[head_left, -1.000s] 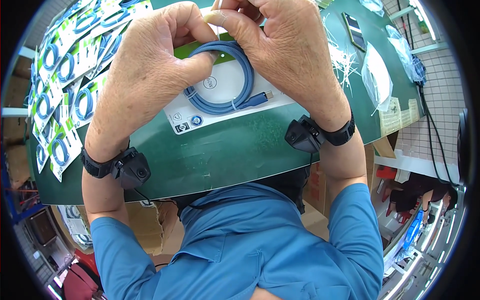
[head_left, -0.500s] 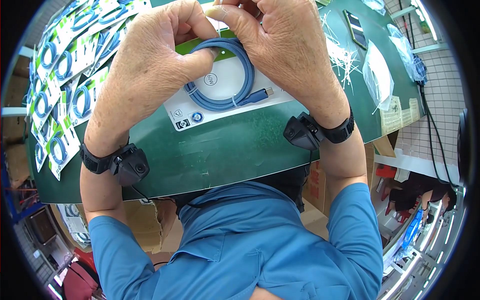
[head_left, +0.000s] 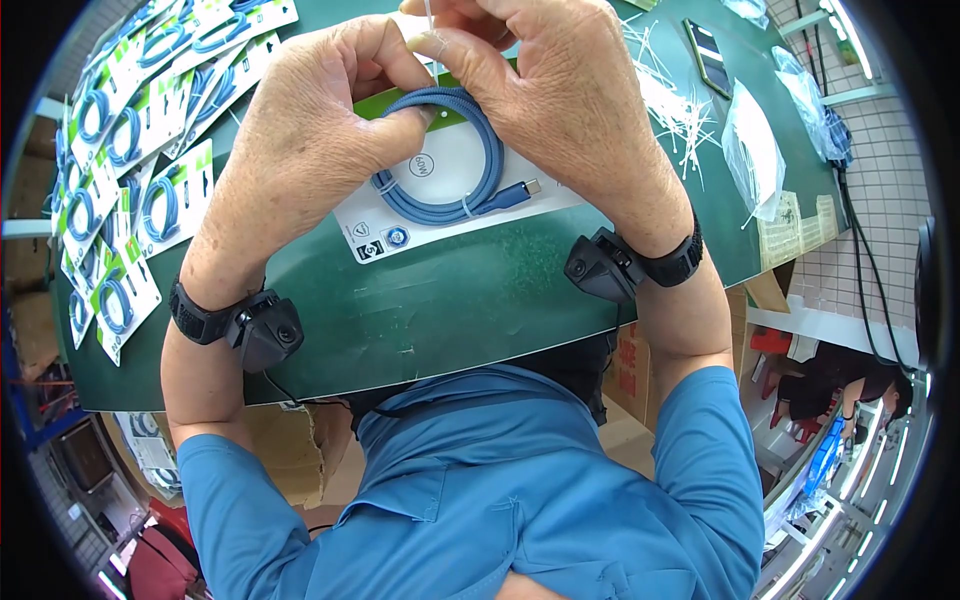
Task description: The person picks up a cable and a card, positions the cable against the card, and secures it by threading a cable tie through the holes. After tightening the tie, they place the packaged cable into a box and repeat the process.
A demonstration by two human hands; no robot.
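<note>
A white card (head_left: 455, 165) lies on the middle of the green table (head_left: 430, 310), under the two hands, with a blue cable (head_left: 494, 150) looped round on it. The card has a green strip at its far end, and dark print in a thin ring (head_left: 421, 165) inside the loop. At its near left corner are a little shield (head_left: 360, 230), a round blue mark (head_left: 397, 237) and a black box mark (head_left: 370, 250). The left hand (head_left: 320, 120) pinches the far side of the cable, its thumb on the loop. The right hand (head_left: 560, 100) is bent in a pinch on a thin white tie (head_left: 428, 14) that stands up at the far side of the loop. The plug (head_left: 532, 187) points right, and small white bands hold the loop together. On the left, lots more packs (head_left: 160, 205) overlap in a heap, each white and green with blue cable. On the right are a messy pile of white strips (head_left: 680, 115), a phone (head_left: 708, 58), a clear bag (head_left: 755, 150) and a sheet (head_left: 800, 230) of yellowish paper. Beyond the table's right side are white tiles (head_left: 880, 190), black cords (head_left: 858, 240) and, nearer, a person (head_left: 850, 385) in dark clothes. Red print marks a brown box (head_left: 640, 365) below the table's near edge.
</note>
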